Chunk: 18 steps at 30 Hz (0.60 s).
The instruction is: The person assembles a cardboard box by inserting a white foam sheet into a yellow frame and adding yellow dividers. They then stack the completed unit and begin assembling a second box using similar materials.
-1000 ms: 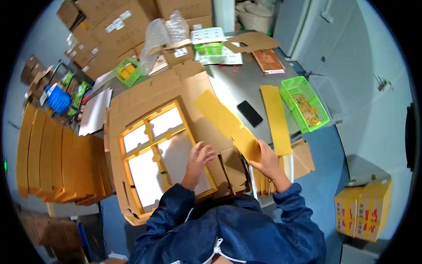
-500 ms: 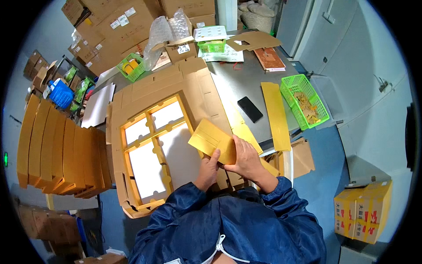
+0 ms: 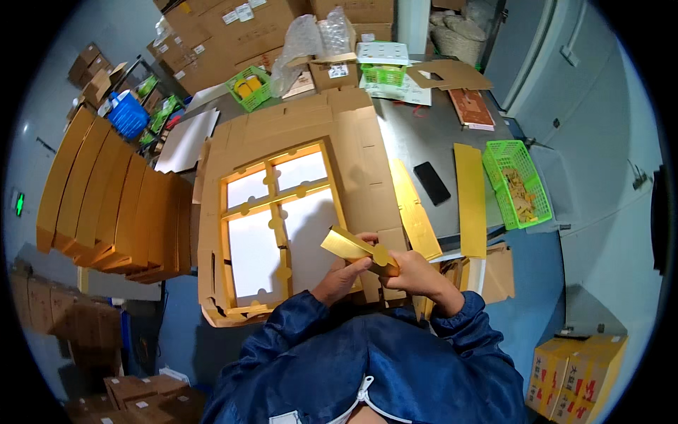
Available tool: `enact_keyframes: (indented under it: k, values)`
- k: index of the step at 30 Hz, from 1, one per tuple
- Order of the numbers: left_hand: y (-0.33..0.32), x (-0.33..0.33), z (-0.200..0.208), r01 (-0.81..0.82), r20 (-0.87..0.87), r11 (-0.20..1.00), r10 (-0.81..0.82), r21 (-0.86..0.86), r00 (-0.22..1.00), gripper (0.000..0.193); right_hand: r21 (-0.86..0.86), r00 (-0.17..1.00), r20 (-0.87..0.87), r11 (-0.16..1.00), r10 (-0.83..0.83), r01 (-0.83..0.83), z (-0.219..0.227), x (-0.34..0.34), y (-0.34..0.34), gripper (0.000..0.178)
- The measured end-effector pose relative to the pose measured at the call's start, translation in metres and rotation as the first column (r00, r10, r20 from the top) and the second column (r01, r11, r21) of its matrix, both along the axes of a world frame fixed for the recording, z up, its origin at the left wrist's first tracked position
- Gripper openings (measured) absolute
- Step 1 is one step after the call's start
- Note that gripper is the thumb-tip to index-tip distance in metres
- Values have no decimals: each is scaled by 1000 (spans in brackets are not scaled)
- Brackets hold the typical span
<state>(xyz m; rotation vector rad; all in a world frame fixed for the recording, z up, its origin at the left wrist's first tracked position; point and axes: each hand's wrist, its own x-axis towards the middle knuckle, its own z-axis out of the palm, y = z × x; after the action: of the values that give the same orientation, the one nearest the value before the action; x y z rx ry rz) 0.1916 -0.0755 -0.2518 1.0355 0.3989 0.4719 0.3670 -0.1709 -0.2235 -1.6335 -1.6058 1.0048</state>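
Note:
A folded gold cardboard piece (image 3: 344,244) is held in front of me, with a rounded tab standing up near its right end. Its left part is pinched by my left hand (image 3: 343,278), the thumb on the near side and fingers behind. My right hand (image 3: 417,273) is closed around its right end. Just left of both hands lies a shallow gold tray (image 3: 224,244) with a white bottom. Notched gold dividers (image 3: 284,256) split it into compartments. Under the tray is a flattened brown cardboard sheet (image 3: 360,152). Some fingers are hidden by the held piece.
Flat gold strips (image 3: 470,201) lie on the dark table, near a black phone (image 3: 432,183). A green basket (image 3: 534,180) of cardboard scraps stands at the right. Upright gold trays (image 3: 106,191) are stacked at the left. Taped cartons (image 3: 575,374) sit on the floor.
The gold piece has gone from a broad flat panel to a narrower folded shape, with a tab now showing. My right hand has shifted its grip to the right end. The view has turned left.

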Motion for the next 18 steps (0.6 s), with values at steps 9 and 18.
enact_keyframes:
  k: [9,18]
  values:
    - [57,-19,32,-209,194,951,254,-226,948,44,-13,993,-116,1000,-24,23,-19,17,-7,98]
    - [74,-54,19,-349,107,930,361,-118,926,39,-59,995,96,998,-17,22,-31,-10,-2,61]
